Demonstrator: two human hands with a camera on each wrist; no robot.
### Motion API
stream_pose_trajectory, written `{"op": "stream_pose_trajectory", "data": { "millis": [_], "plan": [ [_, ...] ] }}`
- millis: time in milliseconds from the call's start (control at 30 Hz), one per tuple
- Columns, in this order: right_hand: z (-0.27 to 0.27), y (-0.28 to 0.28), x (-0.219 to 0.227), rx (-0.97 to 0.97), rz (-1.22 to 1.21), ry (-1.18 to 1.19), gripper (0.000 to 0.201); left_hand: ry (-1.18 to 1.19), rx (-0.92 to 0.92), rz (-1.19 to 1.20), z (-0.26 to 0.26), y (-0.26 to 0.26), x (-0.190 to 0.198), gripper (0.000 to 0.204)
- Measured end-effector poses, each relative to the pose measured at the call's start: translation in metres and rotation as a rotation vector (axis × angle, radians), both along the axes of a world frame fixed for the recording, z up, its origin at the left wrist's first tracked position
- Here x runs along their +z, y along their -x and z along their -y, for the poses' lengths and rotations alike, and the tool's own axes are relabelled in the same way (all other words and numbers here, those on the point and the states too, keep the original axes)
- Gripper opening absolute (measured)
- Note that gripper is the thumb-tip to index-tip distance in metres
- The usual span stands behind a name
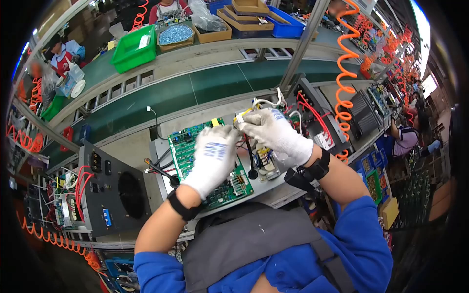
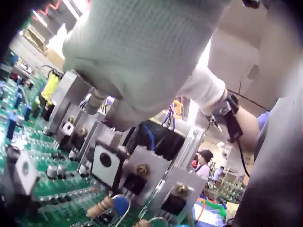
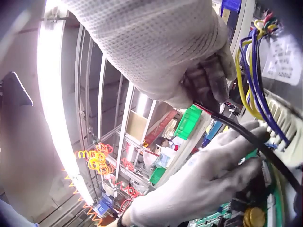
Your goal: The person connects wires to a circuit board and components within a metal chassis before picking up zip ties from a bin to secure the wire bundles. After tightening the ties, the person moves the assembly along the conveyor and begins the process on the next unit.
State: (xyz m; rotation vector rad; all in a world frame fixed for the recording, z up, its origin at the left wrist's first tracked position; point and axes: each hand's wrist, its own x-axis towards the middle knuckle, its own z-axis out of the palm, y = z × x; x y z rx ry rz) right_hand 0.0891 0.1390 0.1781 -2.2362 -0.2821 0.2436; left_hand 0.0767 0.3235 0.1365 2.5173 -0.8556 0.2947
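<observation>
My right hand [image 1: 276, 134], in a white glove, pinches the end of a black cable [image 3: 251, 137], where red and black wires come out. The cable runs down past the green circuit board [image 1: 183, 156]. My left hand [image 1: 215, 151], also gloved, reaches over the board, with its fingertips close to the right hand. In the right wrist view its fingers [image 3: 232, 151] are stretched out just under the cable. Metal heat sinks [image 2: 142, 172] with black components stand on the board below the left hand. Yellow and blue wires [image 3: 258, 85] lead to a white slotted part [image 3: 281, 113] beside the cable.
Black metal housings stand left [image 1: 117, 190] and right [image 1: 312, 107] of the board. Beyond runs a green conveyor belt [image 1: 171, 97], with a green bin [image 1: 134, 51] and cartons [image 1: 215, 34] further back. An orange coiled hose [image 1: 346, 73] hangs at right.
</observation>
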Motion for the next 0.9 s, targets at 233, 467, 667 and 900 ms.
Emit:
{"op": "stream_pose_trajectory", "data": {
  "millis": [233,467,667,900],
  "plan": [
    [-0.011,-0.012,-0.004,0.226,-0.229,-0.113,0.023,0.503,0.033,-0.231,-0.027,0.001,0.041,0.027],
    [-0.016,-0.012,-0.002,0.313,-0.463,-0.481,0.031,0.658,-0.074,-0.302,-0.046,0.003,0.018,0.02],
    [-0.023,-0.042,-0.012,0.239,-0.073,0.466,0.023,0.718,0.247,-0.281,-0.092,0.025,0.003,0.033],
    [-0.035,-0.058,-0.015,0.345,-0.243,0.655,0.023,0.658,0.498,-0.289,-0.149,0.089,-0.053,0.025]
  ]
}}
